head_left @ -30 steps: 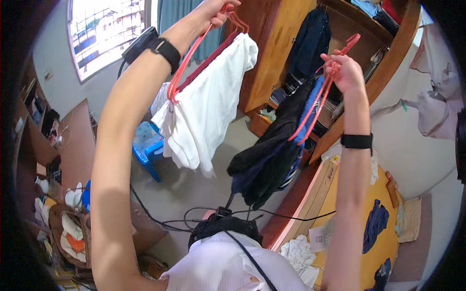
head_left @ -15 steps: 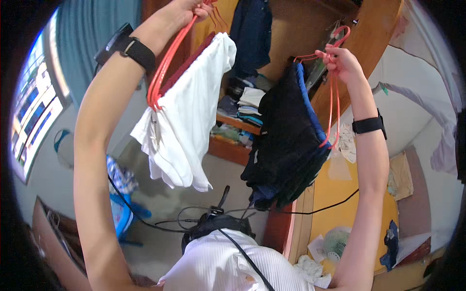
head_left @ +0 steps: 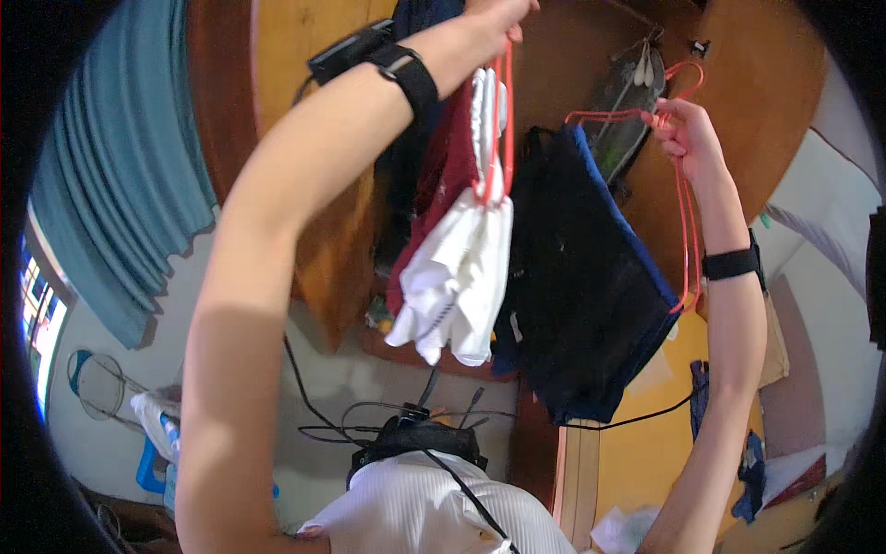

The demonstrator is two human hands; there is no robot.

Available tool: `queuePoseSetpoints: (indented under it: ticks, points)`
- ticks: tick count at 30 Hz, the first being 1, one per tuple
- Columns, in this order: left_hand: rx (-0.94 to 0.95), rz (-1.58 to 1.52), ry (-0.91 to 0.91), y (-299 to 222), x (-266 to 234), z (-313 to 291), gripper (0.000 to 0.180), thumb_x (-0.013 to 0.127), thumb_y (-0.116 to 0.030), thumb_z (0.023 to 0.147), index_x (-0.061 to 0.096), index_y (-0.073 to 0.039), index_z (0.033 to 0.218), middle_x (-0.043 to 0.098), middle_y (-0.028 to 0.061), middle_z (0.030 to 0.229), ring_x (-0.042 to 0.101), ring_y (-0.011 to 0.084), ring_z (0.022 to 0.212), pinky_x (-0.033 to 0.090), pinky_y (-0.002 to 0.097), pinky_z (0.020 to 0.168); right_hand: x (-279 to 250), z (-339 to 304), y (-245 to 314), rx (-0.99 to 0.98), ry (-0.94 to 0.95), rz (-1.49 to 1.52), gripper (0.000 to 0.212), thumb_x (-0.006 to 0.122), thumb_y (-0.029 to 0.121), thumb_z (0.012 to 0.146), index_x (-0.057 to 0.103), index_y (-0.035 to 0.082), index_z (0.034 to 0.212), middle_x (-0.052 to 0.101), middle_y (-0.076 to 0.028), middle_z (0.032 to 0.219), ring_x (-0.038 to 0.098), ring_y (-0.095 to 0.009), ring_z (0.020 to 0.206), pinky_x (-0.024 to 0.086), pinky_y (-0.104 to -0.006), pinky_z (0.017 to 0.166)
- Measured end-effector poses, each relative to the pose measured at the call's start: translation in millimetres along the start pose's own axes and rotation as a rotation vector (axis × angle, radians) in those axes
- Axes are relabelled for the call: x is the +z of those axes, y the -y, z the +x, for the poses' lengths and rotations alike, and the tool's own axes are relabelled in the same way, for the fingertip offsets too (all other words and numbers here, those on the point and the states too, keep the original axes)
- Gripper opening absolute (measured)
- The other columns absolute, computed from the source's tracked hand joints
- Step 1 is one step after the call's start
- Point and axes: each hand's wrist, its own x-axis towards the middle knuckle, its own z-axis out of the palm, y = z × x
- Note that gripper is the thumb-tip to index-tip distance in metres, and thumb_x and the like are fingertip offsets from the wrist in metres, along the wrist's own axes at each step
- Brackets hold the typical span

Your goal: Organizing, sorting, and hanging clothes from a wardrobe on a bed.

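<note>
Raised at the top edge, my left hand (head_left: pixel 500 20) is closed round red wire hangers (head_left: pixel 508 120); its fingers are partly cut off by the frame. White clothes (head_left: pixel 457 277) and a dark red garment (head_left: pixel 450 157) hang from them, bunched side by side. My right hand (head_left: pixel 688 134) grips another set of red hangers (head_left: pixel 687 231) just below their hooks. Folded over these is a thick bundle of black clothes (head_left: pixel 586 268) with a blue edge. Both bundles hang in the air before the wooden wardrobe (head_left: pixel 554 78), the white one almost touching the black in this view.
Dark clothes (head_left: pixel 392 194) hang behind my left forearm. To the left are a teal curtain (head_left: pixel 120 175) and a blue plastic thing (head_left: pixel 150 466). Black cables (head_left: pixel 360 429) run from the pouch (head_left: pixel 420 443) at my waist. A yellow surface (head_left: pixel 637 452) lies at the lower right.
My left hand has swung right with the white and dark red clothes, toward the wardrobe. The right bundle has shifted slightly right and down. The view has turned left.
</note>
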Motion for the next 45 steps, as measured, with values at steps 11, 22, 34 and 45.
queuePoseSetpoints:
  ticks: [11,22,34,45]
  points:
    - [0.036,0.012,-0.078,-11.0,-11.4,-41.7,0.018,0.059,-0.008,0.067,0.046,0.002,0.075,0.038,0.0052,0.058,0.035,0.012,0.039,0.033,0.0259,0.036,67.3,-56.0,-12.3,-0.029,-0.007,0.055,0.016,0.05,0.011,0.075,0.043,0.004,0.088,0.056,-0.015,0.079,0.037,-0.006,0.043,0.02,-0.016,0.031]
    - [0.058,-0.317,-0.023,27.0,-44.5,81.1,0.006,0.036,0.003,0.071,0.033,-0.002,0.073,0.034,0.0078,0.06,0.029,0.0108,0.038,0.024,0.0222,0.03,56.7,21.3,-37.2,-0.151,-0.113,0.05,0.015,0.047,0.007,0.075,0.046,0.002,0.089,0.057,-0.013,0.072,0.037,-0.006,0.042,0.021,-0.0174,0.032]
    - [0.037,-0.418,0.122,-13.7,-84.2,287.4,0.011,0.033,0.006,0.072,0.035,0.002,0.082,0.036,0.0086,0.061,0.032,0.0088,0.041,0.024,0.0174,0.031,95.2,278.8,37.7,-0.231,-0.138,-0.092,0.017,0.038,0.001,0.079,0.044,-0.001,0.095,0.058,-0.019,0.08,0.035,-0.008,0.043,0.024,-0.0208,0.036]
    - [0.058,-0.39,0.195,-14.6,-117.4,411.9,0.004,0.033,0.0,0.081,0.034,0.004,0.083,0.038,0.0064,0.058,0.032,0.0084,0.041,0.022,0.0188,0.03,122.0,426.4,72.4,-0.39,-0.182,-0.191,0.008,0.042,0.001,0.081,0.045,-0.005,0.086,0.059,-0.02,0.07,0.05,-0.015,0.045,0.028,-0.0247,0.035]
